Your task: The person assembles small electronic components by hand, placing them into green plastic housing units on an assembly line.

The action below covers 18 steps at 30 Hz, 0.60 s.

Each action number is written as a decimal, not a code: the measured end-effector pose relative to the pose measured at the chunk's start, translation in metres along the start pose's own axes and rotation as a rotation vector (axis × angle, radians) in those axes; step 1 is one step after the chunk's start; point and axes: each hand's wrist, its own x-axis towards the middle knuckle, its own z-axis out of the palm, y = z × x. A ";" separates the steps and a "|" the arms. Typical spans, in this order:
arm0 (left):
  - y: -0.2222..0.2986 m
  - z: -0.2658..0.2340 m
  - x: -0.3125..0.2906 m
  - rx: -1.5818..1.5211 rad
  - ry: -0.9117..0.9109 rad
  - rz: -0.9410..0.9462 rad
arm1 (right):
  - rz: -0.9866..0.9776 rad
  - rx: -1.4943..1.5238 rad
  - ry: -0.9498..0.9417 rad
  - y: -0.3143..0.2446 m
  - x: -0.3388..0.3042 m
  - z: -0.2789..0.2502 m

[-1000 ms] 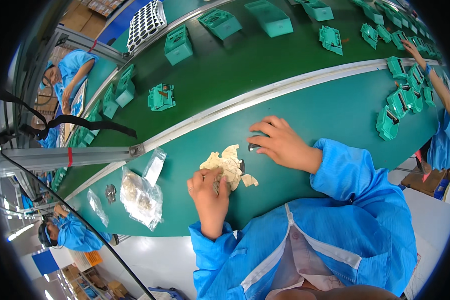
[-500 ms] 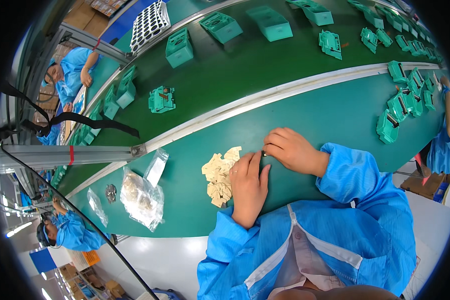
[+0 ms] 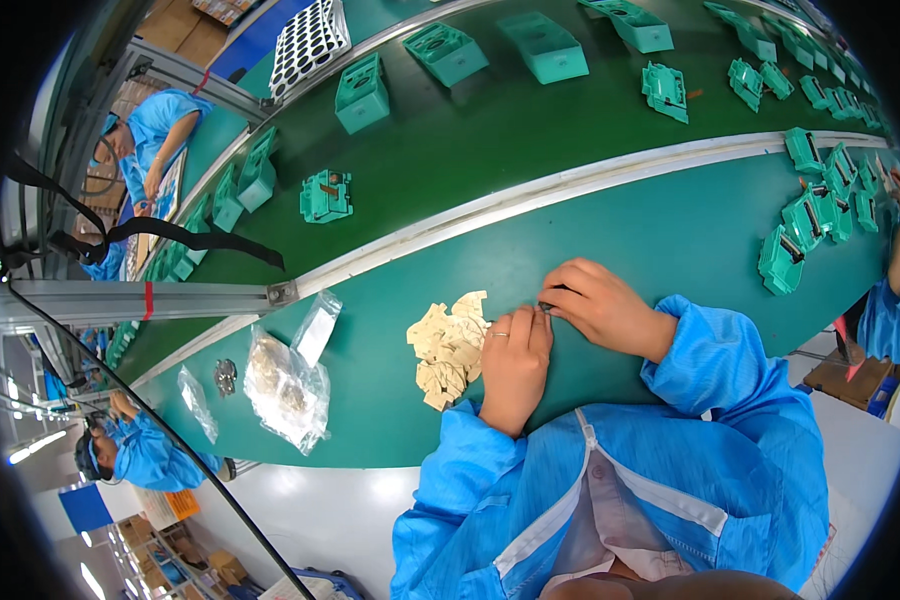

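Note:
A tiny dark piece (image 3: 544, 306) sits between my two hands, too small and covered to identify. My right hand (image 3: 602, 304) pinches it from the right with bent fingers. From the near left, my left hand (image 3: 517, 358), with a ring on one finger, closes its fingertips on the same piece. Just left of that hand lies a loose pile of cream-coloured flat cut pieces (image 3: 444, 350), thin and irregular in outline. Both hands are low over the green tabletop (image 3: 410, 265), and the fingers hide most of what they hold.
Clear plastic bags (image 3: 288, 390) and a small cluster of dark metal parts (image 3: 226, 377) lie to the left. Green plastic housings (image 3: 781, 260) are heaped at the right. Beyond a metal rail (image 3: 490, 213), a belt carries more green housings (image 3: 361, 95). Co-workers (image 3: 150, 150) sit nearby.
Both hands have shifted slightly right. My left hand's fingers, spread from the thumb before, have drawn together and come up against the dark piece at the right fingertips.

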 end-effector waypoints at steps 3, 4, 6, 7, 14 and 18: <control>-0.002 -0.004 0.004 -0.003 -0.004 0.043 | 0.014 0.024 0.048 -0.001 -0.002 -0.003; -0.001 -0.005 0.006 -0.033 -0.015 0.044 | 0.018 0.069 0.086 -0.001 -0.003 -0.006; 0.001 -0.010 0.006 -0.005 0.005 0.011 | -0.006 0.090 0.095 0.006 -0.005 0.004; 0.007 -0.015 0.008 -0.109 0.024 -0.077 | -0.048 0.139 0.098 0.009 -0.008 0.006; 0.023 -0.041 0.002 -0.973 -0.093 -0.609 | 0.464 0.775 0.065 -0.040 -0.015 -0.014; 0.031 -0.044 0.005 -1.288 -0.216 -0.815 | 0.457 0.873 0.198 -0.051 -0.026 -0.018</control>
